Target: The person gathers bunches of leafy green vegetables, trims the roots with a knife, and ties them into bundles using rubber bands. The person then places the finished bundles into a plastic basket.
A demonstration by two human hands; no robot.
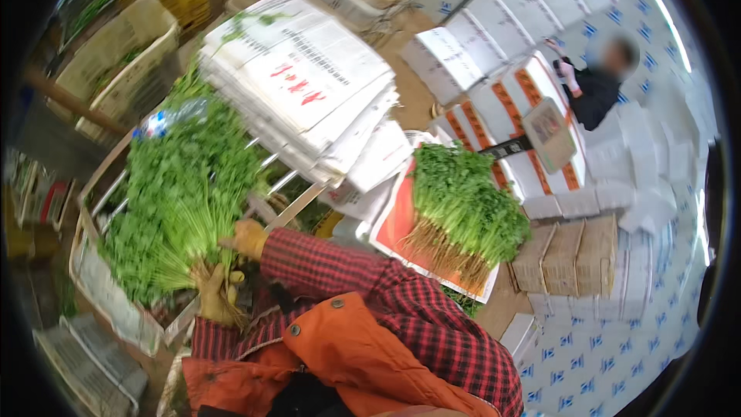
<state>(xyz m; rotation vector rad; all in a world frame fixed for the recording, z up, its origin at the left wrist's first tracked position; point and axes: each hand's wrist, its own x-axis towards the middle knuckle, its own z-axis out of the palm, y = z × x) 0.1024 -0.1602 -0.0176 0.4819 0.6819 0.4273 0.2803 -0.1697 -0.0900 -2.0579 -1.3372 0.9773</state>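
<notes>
The left hand (220, 303) clasps a leafy green bunch (181, 220) by its roots (205, 274). Right hand (248, 239) beside the stems (197, 238) — I cannot tell its grip.

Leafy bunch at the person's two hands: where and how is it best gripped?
Probably around the gathered stem base, just above the brown roots, coming from the near side, where the left hand is. The stems converge there into a narrow neck, while the leaves fan out away from the person and look too loose for a firm hold.
</notes>
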